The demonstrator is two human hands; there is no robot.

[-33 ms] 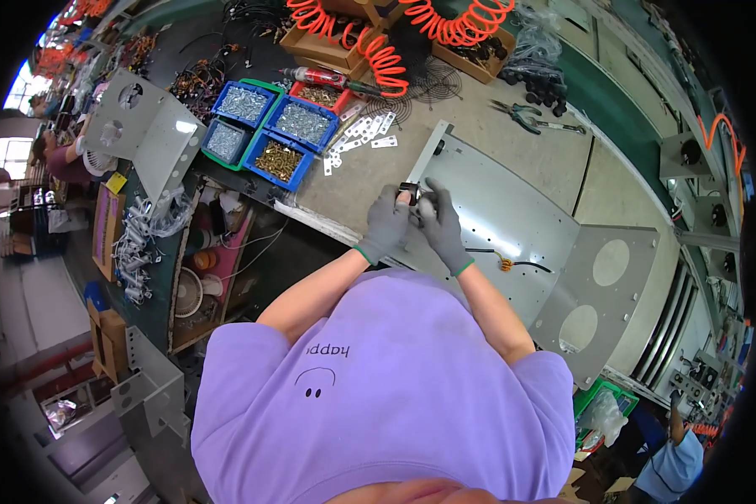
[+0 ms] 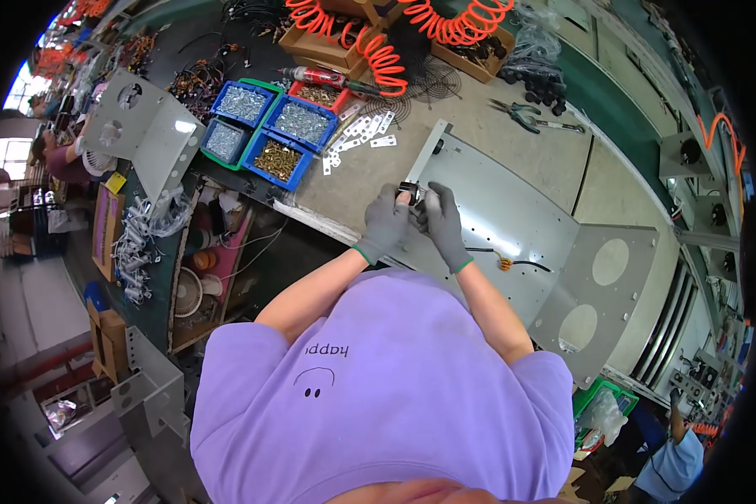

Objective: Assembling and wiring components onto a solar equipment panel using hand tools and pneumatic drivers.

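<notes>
A grey sheet-metal panel [image 2: 512, 202] with a bent end flange lies in front of me. Near the flange's close end sits a small black part [image 2: 409, 190] whose exact kind I cannot make out. My left hand [image 2: 385, 223], in a grey glove, grips it with the thumb against its face. Right beside it, inside the flange, my gloved right hand [image 2: 442, 220] has its fingers curled and pressed together at the part's back. Whatever those fingertips pinch is hidden. On the panel lies a copper-coloured ring coil [image 2: 505, 264] with black leads.
Blue bins of screws [image 2: 302, 123] and brass fasteners [image 2: 277, 160] stand at the back left, beside loose white plates [image 2: 370, 130]. Pliers [image 2: 522, 118] and a wrench [image 2: 561, 127] lie beyond the panel. Orange coiled hoses [image 2: 382, 67] hang above a red power driver [image 2: 319, 77].
My right hand's fingers have shifted slightly, with the index finger now more bent beside the black part. My left hand stays in place.
</notes>
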